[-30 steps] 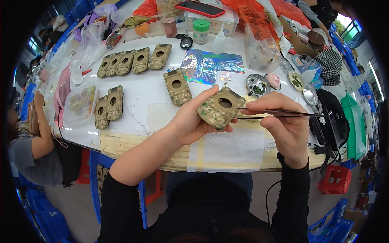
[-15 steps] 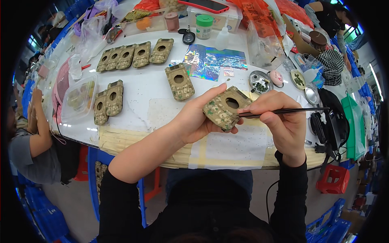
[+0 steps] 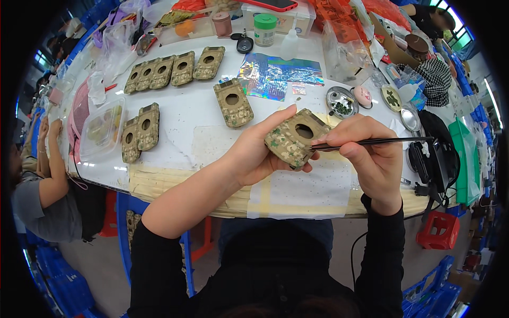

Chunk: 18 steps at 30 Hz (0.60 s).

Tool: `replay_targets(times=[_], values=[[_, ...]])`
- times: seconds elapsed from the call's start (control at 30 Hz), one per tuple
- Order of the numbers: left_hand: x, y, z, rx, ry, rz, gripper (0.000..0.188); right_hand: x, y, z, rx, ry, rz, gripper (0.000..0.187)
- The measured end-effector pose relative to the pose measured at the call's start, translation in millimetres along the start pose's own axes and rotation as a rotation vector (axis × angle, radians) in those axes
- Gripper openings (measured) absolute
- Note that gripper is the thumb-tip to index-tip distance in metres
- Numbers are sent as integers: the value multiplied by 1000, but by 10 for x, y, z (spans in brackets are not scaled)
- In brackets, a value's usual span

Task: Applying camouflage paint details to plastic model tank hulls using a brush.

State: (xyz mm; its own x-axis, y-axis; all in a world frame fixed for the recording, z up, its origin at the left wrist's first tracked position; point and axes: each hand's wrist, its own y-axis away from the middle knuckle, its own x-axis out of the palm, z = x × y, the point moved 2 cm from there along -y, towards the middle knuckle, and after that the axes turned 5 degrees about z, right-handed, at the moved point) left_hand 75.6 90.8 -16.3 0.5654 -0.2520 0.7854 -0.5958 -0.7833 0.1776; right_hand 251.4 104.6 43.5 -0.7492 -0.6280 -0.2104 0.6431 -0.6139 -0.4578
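My left hand [image 3: 249, 159] is closed round a camouflage-patterned model tank hull [image 3: 285, 139], which is tilted and has a round hole in its top. Between the fingers and thumb of my right hand [image 3: 377, 161] is a pair of dark tweezers [image 3: 389, 140]. The tips of the tweezers meet the hull's near right edge; whether a small piece is between them is too small to tell. A similar hull [image 3: 236, 112] lies on the table just beyond my left hand. Farther left are a row of several hulls [image 3: 182, 68] and a pair [image 3: 148, 130].
Beyond my right hand stands a round metal dish [image 3: 342, 88] with small dark green pieces. Shiny holographic film [image 3: 281, 74], a green-lidded jar [image 3: 264, 33] and a dropper bottle [image 3: 290, 46] are farther back. A black bag [image 3: 441, 151] lies at right; another person [image 3: 45, 191] sits at left.
The view has shifted slightly. My hands keep the same hold on the hull and the tweezers, with the tweezer tips still at the hull's edge.
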Motion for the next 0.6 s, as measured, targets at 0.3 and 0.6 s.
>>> replay_targets(times=[0.3,0.6], values=[[-3,-9,2,0,9,7,51,-1,0,-6,-5,-12,-4,10],[115,2,-15,-24,5,-132,51,13,10,-17,9,-56,-17,11]])
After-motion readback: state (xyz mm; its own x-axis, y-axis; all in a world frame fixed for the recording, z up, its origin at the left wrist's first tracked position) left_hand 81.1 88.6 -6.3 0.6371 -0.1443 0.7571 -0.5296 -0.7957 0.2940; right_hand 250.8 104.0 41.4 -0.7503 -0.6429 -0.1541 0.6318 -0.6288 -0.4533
